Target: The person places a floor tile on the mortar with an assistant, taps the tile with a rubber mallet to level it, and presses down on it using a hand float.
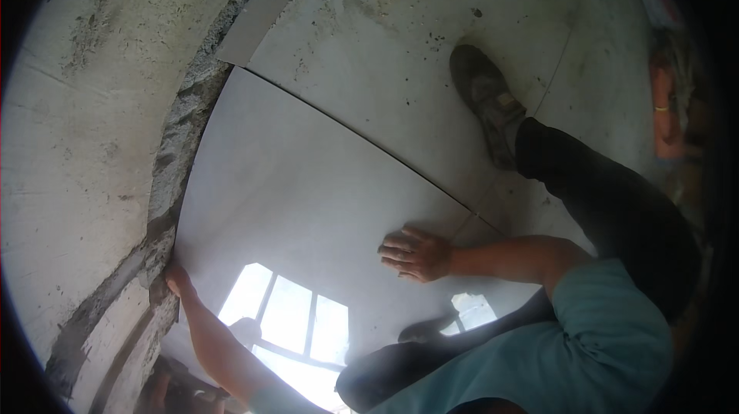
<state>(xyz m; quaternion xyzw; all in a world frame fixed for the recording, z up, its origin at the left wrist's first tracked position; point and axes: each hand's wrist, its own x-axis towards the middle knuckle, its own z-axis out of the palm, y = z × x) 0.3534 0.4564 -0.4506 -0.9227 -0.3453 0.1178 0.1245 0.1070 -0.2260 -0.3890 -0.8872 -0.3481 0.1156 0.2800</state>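
A large glossy light-grey tile lies on the floor, mirroring bright window panes. My right hand rests on it palm down, fingers stretched out. My left hand is at the tile's left edge, against the rough gap along the wall; its fingertips are hidden, so I cannot tell whether they grip the edge. Along the tile's upper edge runs a dark straight joint beside a dustier floor tile.
My shoe stands on the upper tile at the right. A concrete wall with a chipped, broken strip borders the left. A narrow grey piece lies along it. Orange items sit at the far right rim.
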